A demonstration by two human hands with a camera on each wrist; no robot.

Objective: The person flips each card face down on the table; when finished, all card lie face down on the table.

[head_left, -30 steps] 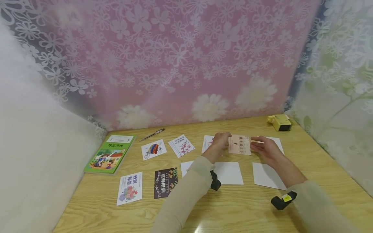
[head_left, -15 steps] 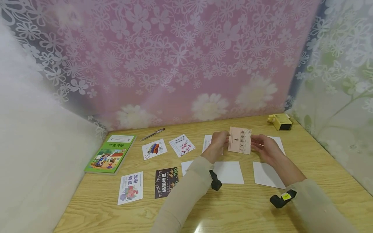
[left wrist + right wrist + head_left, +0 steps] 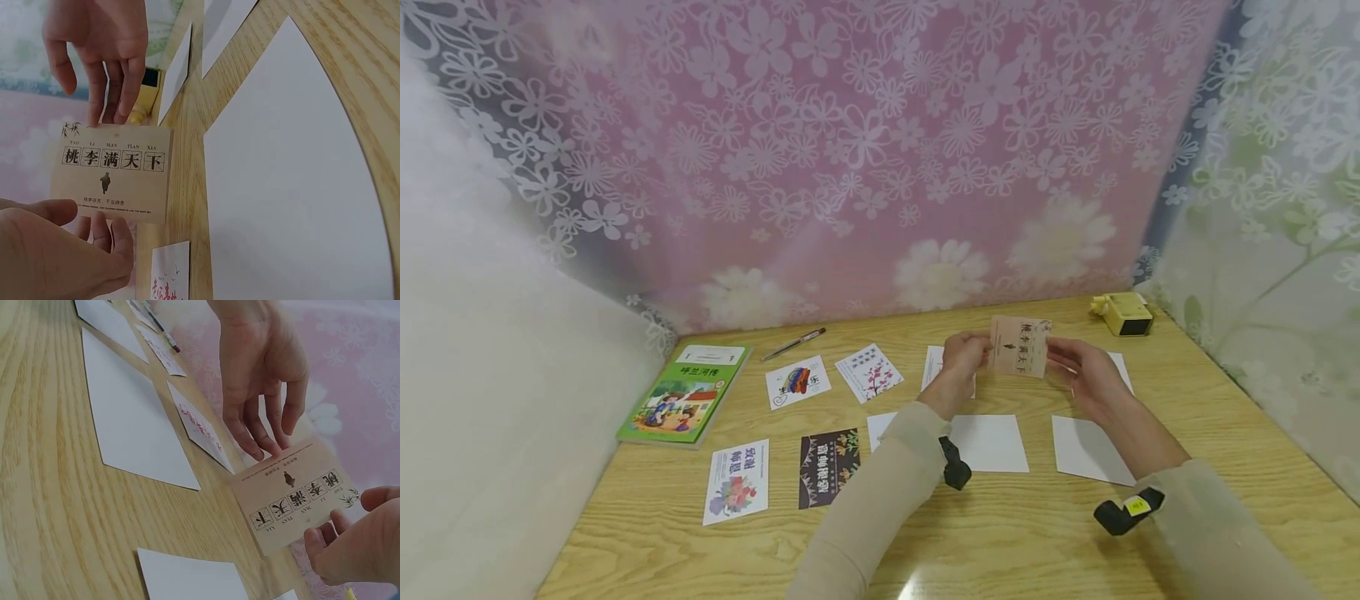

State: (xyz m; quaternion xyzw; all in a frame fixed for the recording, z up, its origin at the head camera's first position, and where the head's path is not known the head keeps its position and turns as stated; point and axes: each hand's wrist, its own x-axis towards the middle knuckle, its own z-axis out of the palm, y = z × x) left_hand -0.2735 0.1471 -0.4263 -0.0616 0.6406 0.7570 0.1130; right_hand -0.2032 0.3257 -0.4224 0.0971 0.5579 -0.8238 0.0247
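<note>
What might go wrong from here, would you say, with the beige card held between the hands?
The beige card might slip, since the left hand and right hand meet it only near opposite edges. It looks thin, so squeezing inward could bend it. Lowering the left sleeve might also shift the dark card, which it partly covers in the head view.

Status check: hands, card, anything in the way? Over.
Left hand and right hand: fingertips at opposite edges of beige card. Card raised off table. Nothing seen blocking it; white sheets lie nearer the person.
</note>
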